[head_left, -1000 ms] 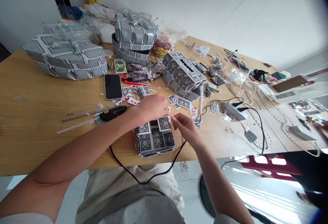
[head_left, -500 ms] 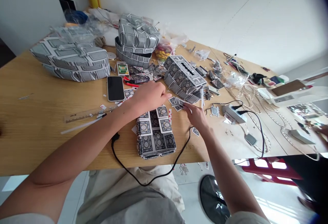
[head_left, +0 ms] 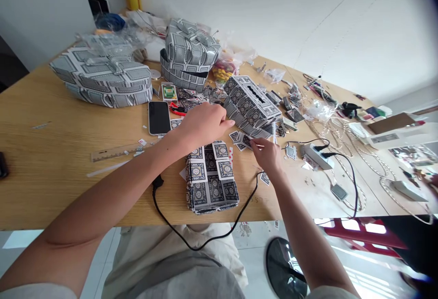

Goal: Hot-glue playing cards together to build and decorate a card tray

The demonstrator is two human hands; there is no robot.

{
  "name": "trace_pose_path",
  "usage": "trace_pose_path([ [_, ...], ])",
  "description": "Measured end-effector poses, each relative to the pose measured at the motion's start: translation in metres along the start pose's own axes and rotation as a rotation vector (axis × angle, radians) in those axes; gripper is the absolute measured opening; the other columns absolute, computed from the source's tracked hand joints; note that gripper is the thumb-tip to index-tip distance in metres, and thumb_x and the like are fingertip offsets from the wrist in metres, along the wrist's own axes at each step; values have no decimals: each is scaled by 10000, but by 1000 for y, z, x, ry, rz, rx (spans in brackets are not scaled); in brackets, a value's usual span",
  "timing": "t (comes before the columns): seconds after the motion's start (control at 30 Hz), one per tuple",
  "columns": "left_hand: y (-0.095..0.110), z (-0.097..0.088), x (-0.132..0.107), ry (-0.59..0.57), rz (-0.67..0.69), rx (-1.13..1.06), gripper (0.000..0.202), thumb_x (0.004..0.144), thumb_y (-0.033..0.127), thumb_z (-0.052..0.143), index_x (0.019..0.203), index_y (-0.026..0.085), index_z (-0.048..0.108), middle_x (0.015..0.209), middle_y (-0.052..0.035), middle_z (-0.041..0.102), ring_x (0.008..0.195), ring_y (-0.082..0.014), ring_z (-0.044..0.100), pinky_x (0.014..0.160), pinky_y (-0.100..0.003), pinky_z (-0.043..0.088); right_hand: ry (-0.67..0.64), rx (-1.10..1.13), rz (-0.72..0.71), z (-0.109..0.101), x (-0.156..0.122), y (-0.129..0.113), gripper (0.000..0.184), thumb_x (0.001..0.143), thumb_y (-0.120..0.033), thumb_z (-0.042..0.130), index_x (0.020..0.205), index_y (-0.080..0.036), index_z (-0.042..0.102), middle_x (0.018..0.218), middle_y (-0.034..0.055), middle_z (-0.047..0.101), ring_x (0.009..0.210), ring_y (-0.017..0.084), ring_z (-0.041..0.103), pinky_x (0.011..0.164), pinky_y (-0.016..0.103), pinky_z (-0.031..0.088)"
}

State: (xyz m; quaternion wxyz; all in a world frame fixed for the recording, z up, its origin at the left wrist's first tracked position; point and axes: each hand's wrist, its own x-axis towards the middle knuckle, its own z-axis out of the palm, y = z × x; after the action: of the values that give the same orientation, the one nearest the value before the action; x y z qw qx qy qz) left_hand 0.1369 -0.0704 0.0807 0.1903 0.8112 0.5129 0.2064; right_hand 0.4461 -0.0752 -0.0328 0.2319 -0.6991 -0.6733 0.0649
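In front of me lies a box covered with dark patterned playing cards [head_left: 215, 189], several of them loose-edged on its top. My left hand [head_left: 206, 122] is curled above the far end of this box, thumb stretched to the right. Its fingers are turned away, so what they hold, if anything, is hidden. My right hand [head_left: 268, 155] pinches a playing card [head_left: 245, 140] by its edge, just over the table beside other cards. Right behind them stands a card-covered tissue box [head_left: 251, 102] with a slot in its top. A black cable [head_left: 196, 248] loops around the near box.
Grey woven boxes [head_left: 106, 77] stand at the back left. A phone [head_left: 159, 118] and a clear ruler [head_left: 114, 153] lie left of centre. Card scraps litter the back right. A power strip [head_left: 316, 156], white ropes [head_left: 371, 153] and an open carton [head_left: 400, 128] occupy the right side.
The whole scene has shifted slightly right as my head turned a little. Both hands stay at nearly the same places over the table, the right one still on the card.
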Motion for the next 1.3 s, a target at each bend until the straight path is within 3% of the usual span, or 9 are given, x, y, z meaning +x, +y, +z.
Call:
trace_pose_path([
  [0.17,0,-1,0,0,-8,-3,384,1038,452,577,823,188,754,735,-82,694,777,-220,636,752,-367,407,-1,34,34,2,-3,-2,229,948,-318,696,988,-151,847,917,164,847,847,312,791,864,432,556],
  [0.3,-4,1,2,40,50,-50,302,1020,420,615,858,190,725,823,-75,727,837,-227,670,802,-369,471,245,92,6,-8,2,-25,283,974,-358,627,1018,-151,815,1049,183,835,823,271,766,844,430,572],
  [0.37,-6,4,2,83,166,-91,212,973,390,704,1036,188,721,1040,-86,756,995,-242,698,912,-378,521,309,240,29,-20,8,-51,259,925,-407,698,967,-177,808,933,122,831,744,233,745,774,405,580],
  [0.47,-8,11,2,172,320,-58,754,828,407,895,1454,166,552,1485,-182,609,1404,-340,574,1183,-478,470,227,589,21,-41,20,-102,205,850,-400,787,876,-197,794,810,70,802,706,206,727,640,353,557],
  [0.57,-8,12,1,275,330,31,1139,732,475,971,1632,176,341,1651,-242,445,1567,-429,407,1293,-585,366,168,751,-89,-57,27,-152,131,833,-343,802,817,-216,772,767,38,778,681,178,703,611,339,548],
  [0.77,-9,-11,-4,402,297,17,916,835,469,898,1570,219,412,1499,-190,596,1448,-400,553,1208,-581,474,-1,926,-224,-71,32,-197,184,870,-374,818,829,-224,721,859,29,770,782,175,723,703,337,579],
  [0.9,-10,-26,-8,480,336,-37,896,796,368,943,1539,266,453,1516,-151,577,1459,-373,543,1221,-556,484,-367,1194,-147,-74,37,-197,302,867,-484,848,984,-246,703,922,12,758,804,169,717,685,308,563],
  [1.03,-8,-31,-10,459,434,-70,921,794,230,930,1565,297,431,1577,-137,531,1511,-363,499,1249,-550,476,-665,1395,-110,-71,41,-196,373,802,-439,890,1063,-264,688,1031,27,770,889,229,745,777,377,598],
  [1.3,-4,-27,-9,456,549,-112,868,826,300,904,1564,310,448,1552,-118,576,1470,-388,544,1232,-596,487,-697,1435,-154,-66,41,-187,240,784,-328,844,957,-254,694,793,-11,620,765,197,634,735,384,572],
])
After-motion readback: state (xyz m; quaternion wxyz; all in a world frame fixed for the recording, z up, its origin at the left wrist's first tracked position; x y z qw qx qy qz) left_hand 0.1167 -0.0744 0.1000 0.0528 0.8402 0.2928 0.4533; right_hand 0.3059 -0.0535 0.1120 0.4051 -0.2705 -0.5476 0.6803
